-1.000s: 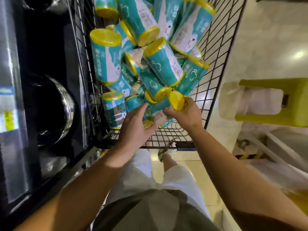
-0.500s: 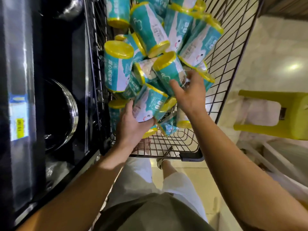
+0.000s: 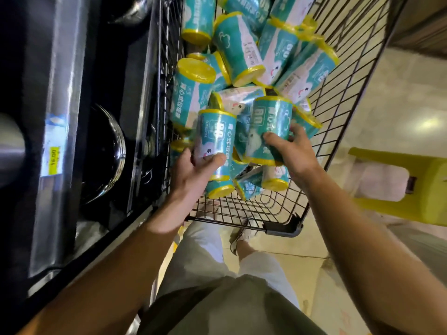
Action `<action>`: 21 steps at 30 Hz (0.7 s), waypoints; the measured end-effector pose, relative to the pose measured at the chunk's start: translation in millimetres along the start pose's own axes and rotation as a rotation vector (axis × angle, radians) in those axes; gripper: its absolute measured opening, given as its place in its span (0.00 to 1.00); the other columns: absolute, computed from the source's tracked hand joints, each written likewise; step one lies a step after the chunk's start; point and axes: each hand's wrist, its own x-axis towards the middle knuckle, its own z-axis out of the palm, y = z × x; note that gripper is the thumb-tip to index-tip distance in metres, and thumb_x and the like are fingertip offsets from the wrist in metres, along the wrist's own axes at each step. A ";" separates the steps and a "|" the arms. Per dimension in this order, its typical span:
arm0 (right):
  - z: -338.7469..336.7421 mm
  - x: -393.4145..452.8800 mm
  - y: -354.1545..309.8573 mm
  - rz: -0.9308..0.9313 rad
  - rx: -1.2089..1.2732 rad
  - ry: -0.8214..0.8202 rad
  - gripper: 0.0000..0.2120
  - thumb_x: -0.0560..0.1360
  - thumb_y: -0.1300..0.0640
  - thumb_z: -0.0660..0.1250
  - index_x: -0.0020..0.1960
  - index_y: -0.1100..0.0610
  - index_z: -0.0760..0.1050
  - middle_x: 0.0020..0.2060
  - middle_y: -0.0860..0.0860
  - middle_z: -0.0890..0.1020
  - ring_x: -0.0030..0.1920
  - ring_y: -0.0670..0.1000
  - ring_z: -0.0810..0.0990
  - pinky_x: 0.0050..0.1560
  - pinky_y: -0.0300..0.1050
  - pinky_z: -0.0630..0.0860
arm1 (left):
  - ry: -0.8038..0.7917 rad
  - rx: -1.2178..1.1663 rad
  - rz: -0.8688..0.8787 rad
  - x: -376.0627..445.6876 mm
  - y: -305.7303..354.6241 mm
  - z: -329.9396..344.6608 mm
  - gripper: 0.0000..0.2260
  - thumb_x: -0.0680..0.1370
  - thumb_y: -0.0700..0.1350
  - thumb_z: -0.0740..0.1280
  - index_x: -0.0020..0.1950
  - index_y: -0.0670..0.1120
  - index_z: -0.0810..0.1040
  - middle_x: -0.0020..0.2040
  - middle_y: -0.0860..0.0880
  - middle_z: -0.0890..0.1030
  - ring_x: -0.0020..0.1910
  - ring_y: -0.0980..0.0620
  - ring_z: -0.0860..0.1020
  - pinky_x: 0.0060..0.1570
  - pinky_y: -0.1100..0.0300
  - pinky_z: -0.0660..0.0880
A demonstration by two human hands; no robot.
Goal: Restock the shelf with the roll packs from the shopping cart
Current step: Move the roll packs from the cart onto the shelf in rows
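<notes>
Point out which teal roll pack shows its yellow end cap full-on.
The teal roll pack against the wire shopping cart left wall; its yellow cap faces the camera.

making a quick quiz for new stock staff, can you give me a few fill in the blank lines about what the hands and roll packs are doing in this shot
1. Each of the two hands, the left hand and the right hand, grips one ____.
2. The roll packs lie piled in a black wire ____.
3. The ends of each pack are coloured ____.
4. The price tag on the shelf sits to the person's ____.

Missing words: roll pack; shopping cart; yellow; left
</notes>
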 end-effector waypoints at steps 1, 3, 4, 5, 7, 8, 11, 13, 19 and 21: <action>-3.4 -13.0 2.3 0.025 0.064 -0.046 0.28 0.69 0.55 0.76 0.65 0.58 0.70 0.53 0.58 0.84 0.50 0.58 0.86 0.51 0.55 0.83 | -0.013 -0.031 0.001 -5.1 1.4 0.2 0.30 0.58 0.61 0.75 0.56 0.51 0.78 0.52 0.50 0.85 0.50 0.50 0.84 0.51 0.44 0.82; -10.4 -38.9 6.9 0.043 0.155 -0.131 0.27 0.68 0.55 0.72 0.65 0.61 0.72 0.52 0.60 0.84 0.49 0.60 0.85 0.46 0.55 0.82 | -0.033 -0.090 0.010 -18.4 5.0 1.0 0.30 0.57 0.60 0.75 0.56 0.50 0.78 0.52 0.48 0.85 0.51 0.47 0.84 0.52 0.40 0.81; -13.1 -51.1 8.6 0.041 0.182 -0.167 0.26 0.69 0.55 0.70 0.65 0.61 0.73 0.53 0.62 0.84 0.50 0.60 0.84 0.46 0.54 0.81 | -0.048 -0.120 0.014 -25.9 5.9 1.6 0.31 0.57 0.59 0.75 0.57 0.49 0.78 0.52 0.48 0.85 0.50 0.48 0.84 0.51 0.42 0.82; -15.8 -61.7 9.8 0.030 0.191 -0.200 0.24 0.70 0.55 0.68 0.65 0.61 0.74 0.55 0.62 0.83 0.51 0.59 0.84 0.47 0.54 0.81 | -0.068 -0.150 0.017 -35.2 6.0 2.8 0.32 0.57 0.58 0.75 0.59 0.48 0.78 0.52 0.48 0.84 0.50 0.49 0.84 0.49 0.44 0.83; -19.1 -82.7 11.8 -0.011 0.192 -0.265 0.18 0.72 0.56 0.65 0.61 0.57 0.79 0.53 0.60 0.84 0.50 0.57 0.83 0.49 0.52 0.79 | -0.086 -0.198 0.031 -55.2 1.8 6.5 0.29 0.62 0.53 0.77 0.60 0.47 0.77 0.52 0.50 0.84 0.48 0.55 0.84 0.43 0.50 0.84; -21.8 -92.0 11.8 -0.034 0.186 -0.273 0.16 0.72 0.56 0.64 0.58 0.54 0.81 0.50 0.57 0.85 0.49 0.55 0.83 0.49 0.51 0.79 | -0.072 -0.222 0.045 -65.9 -1.6 9.2 0.22 0.66 0.49 0.77 0.58 0.48 0.77 0.50 0.52 0.83 0.45 0.59 0.84 0.40 0.53 0.83; -33.1 -119.2 10.9 -0.143 0.080 -0.279 0.14 0.72 0.55 0.64 0.56 0.50 0.82 0.51 0.53 0.85 0.52 0.55 0.83 0.54 0.53 0.78 | -0.002 -0.240 0.091 -102.2 -12.5 15.8 0.11 0.75 0.41 0.73 0.52 0.51 0.75 0.40 0.60 0.84 0.40 0.67 0.82 0.40 0.56 0.80; -40.0 -139.1 8.9 -0.218 -0.018 -0.304 0.17 0.72 0.52 0.64 0.59 0.50 0.80 0.53 0.51 0.85 0.53 0.51 0.84 0.54 0.49 0.79 | 0.041 -0.217 0.140 -132.2 -20.6 17.7 0.08 0.77 0.42 0.71 0.49 0.53 0.74 0.37 0.67 0.82 0.38 0.71 0.80 0.43 0.59 0.77; -44.9 -207.9 25.1 -0.414 -0.161 -0.300 0.23 0.74 0.53 0.75 0.64 0.53 0.70 0.47 0.45 0.83 0.41 0.39 0.83 0.41 0.39 0.80 | 0.141 -0.321 0.286 -234.9 -53.0 22.9 0.10 0.80 0.43 0.67 0.60 0.53 0.76 0.48 0.62 0.85 0.48 0.61 0.83 0.44 0.67 0.78; -45.0 -229.6 35.3 -0.477 -0.179 -0.317 0.26 0.72 0.51 0.77 0.65 0.51 0.69 0.47 0.43 0.83 0.41 0.39 0.84 0.40 0.39 0.80 | 0.204 -0.401 0.342 -262.0 -65.3 22.9 0.12 0.79 0.43 0.68 0.62 0.52 0.75 0.52 0.57 0.85 0.52 0.55 0.84 0.49 0.60 0.79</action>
